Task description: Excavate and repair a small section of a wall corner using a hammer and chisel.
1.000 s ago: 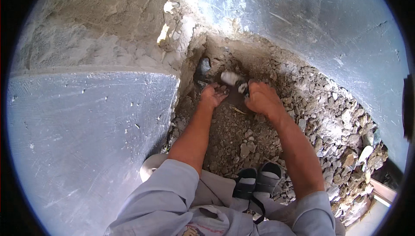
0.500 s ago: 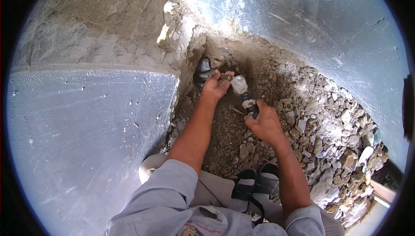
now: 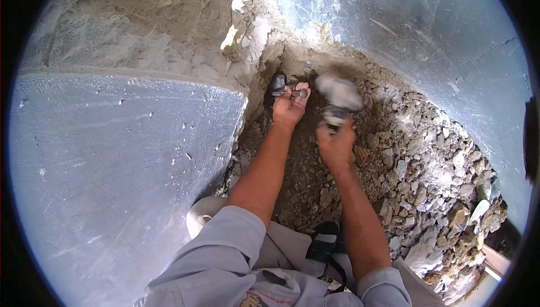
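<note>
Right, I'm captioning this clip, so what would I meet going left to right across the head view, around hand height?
Blue-grey wall face, dark object, left hand with a metal rod, right hand with a motion-blurred, pale-headed tool, loose rubble.

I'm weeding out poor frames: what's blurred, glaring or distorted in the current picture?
Head view: the hammer is smeared, likely by motion, while the left hand looks fairly sharp; head view: pale glare on the upper blue wall, bright light on some rubble; head view: straight edges bow, with black corners.
</note>
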A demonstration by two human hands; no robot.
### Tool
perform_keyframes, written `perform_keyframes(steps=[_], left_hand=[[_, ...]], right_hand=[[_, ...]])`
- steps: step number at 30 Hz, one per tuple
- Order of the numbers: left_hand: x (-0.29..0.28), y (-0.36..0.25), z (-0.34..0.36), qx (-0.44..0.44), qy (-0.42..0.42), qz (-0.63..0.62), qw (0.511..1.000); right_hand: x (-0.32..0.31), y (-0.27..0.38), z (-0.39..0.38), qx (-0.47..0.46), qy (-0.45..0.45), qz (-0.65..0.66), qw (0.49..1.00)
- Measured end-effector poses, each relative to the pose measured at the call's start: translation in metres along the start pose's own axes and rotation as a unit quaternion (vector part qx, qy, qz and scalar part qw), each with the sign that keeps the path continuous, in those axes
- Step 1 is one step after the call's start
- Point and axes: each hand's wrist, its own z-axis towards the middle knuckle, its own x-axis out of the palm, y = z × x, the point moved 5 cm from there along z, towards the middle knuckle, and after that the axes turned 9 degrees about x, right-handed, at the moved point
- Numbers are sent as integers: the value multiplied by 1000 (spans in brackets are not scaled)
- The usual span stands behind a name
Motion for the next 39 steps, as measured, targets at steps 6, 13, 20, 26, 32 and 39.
perform_keyframes(steps=[6,13,20,26,32,39], left_hand=[[-10,-12,-3,46,-25,20,998],[-2,-14,-7,55,-13,39,998],[-2,3,-3,12,-5,40,999],[-9,-24,5,4,36,78,996],[5,1,-3,-21,7,67,997],[-18,-22,4,-5,72,109,991]], right_hand=[[4,3,-3,50,157,-34,986],[-30,22,-4,28,24,140,989],[16,-13,26,43,69,28,996],[-3,42,2,28,114,96,988],[18,-20,17,-1,-52,77,996],[-9,34,-10,15,104,99,990]])
